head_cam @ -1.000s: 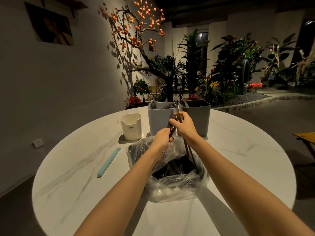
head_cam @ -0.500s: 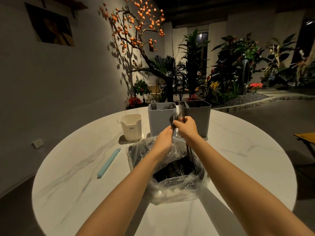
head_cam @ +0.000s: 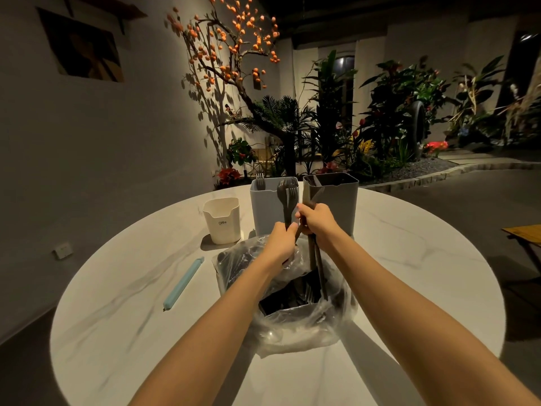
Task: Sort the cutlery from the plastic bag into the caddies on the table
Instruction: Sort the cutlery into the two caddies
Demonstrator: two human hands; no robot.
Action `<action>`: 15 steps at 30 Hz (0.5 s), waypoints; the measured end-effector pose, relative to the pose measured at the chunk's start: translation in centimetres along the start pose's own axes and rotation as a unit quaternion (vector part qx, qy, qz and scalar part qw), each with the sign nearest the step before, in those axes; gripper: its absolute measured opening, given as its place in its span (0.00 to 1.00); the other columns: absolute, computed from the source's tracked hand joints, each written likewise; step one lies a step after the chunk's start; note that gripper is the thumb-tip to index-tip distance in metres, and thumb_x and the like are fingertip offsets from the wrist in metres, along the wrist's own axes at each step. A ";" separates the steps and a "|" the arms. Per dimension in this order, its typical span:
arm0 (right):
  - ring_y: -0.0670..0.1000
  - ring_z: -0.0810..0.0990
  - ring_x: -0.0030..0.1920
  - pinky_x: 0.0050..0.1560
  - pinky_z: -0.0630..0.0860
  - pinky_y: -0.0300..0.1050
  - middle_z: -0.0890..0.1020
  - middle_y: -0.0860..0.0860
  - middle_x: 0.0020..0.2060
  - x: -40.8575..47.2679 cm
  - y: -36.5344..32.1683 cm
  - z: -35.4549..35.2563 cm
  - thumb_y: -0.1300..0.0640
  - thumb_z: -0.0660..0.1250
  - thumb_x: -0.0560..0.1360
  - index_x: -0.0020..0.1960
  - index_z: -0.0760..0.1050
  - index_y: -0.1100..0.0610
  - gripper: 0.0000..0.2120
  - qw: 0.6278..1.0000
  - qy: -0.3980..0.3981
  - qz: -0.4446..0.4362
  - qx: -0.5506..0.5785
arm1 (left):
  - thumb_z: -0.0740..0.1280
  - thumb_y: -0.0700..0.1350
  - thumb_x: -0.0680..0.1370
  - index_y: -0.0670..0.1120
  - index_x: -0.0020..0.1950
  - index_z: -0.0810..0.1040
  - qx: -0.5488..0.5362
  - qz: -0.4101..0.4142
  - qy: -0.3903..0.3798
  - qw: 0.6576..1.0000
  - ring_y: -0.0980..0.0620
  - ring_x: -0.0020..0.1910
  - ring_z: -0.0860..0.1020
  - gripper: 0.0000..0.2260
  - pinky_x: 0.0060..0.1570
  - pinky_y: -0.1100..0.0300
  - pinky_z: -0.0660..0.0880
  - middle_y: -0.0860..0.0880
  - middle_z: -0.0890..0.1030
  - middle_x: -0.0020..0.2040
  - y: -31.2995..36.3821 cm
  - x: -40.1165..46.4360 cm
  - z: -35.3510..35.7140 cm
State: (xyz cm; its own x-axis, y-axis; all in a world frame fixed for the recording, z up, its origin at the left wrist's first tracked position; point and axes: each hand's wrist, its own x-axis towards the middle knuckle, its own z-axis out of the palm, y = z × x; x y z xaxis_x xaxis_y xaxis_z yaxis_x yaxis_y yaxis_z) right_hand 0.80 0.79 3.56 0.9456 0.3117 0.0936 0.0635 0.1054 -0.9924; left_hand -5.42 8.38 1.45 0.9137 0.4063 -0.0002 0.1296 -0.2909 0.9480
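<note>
A clear plastic bag (head_cam: 295, 329) full of dark cutlery sits on the round white table (head_cam: 409, 273) in front of me. My left hand (head_cam: 279, 241) pinches a dark spoon and fork (head_cam: 287, 197), their heads raised before the light grey caddy (head_cam: 263, 209). My right hand (head_cam: 317, 224) grips a bundle of long dark chopsticks (head_cam: 317, 265) whose lower ends reach into the bag. The dark grey caddy (head_cam: 339, 200) stands just behind that hand. One fork (head_cam: 260, 180) stands in the light grey caddy.
A small cream caddy (head_cam: 222, 219) stands left of the grey ones. A pale blue bag clip (head_cam: 183, 284) lies on the table's left side. Plants and a tree with orange fruit fill the background. A wooden stool edge (head_cam: 524, 232) shows at far right.
Both hands have risen from the bag's mouth. The left hand has lifted the spoon and fork so that their heads show in front of the light grey caddy.
</note>
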 end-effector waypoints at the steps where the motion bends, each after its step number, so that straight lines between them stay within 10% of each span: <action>1: 0.46 0.68 0.29 0.28 0.67 0.36 0.71 0.51 0.30 0.2 -0.2 -0.1 0.60 0.57 0.82 0.45 0.75 0.61 0.10 1.000 0.023 -0.015 -0.001 | 0.52 0.50 0.84 0.41 0.59 0.65 0.001 0.000 -0.002 1.000 0.54 0.30 0.65 0.13 0.28 0.62 0.63 0.47 0.67 0.36 0.0 -0.1 0.0; 6: 0.46 0.72 0.30 0.40 0.75 0.42 0.68 0.50 0.29 1.1 -1.9 -1.3 0.62 0.52 0.82 0.58 0.73 0.61 0.12 0.990 0.095 -0.047 0.094 | 0.51 0.48 0.84 0.41 0.52 0.67 0.025 0.000 -0.019 1.000 0.54 0.30 0.66 0.12 0.28 0.63 0.64 0.49 0.75 0.40 0.5 -0.2 -0.3; 15: 0.42 0.59 0.20 0.20 0.58 0.34 0.63 0.49 0.28 1.4 -3.6 -2.7 0.56 0.51 0.84 0.54 0.70 0.57 0.10 0.957 0.134 -0.062 0.248 | 0.52 0.55 0.84 0.44 0.42 0.74 -0.094 -0.056 -0.071 0.992 0.51 0.39 0.79 0.21 0.41 0.62 0.72 0.49 0.81 0.31 1.0 0.0 0.6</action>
State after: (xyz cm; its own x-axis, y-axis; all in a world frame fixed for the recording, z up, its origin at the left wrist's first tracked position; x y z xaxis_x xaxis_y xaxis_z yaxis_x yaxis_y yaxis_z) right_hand 2.71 -1.68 7.05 0.9927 0.0205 0.1185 0.0845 0.5824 -0.8085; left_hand -5.06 7.57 2.24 0.9443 0.2978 -0.1402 0.1708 -0.0793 0.9821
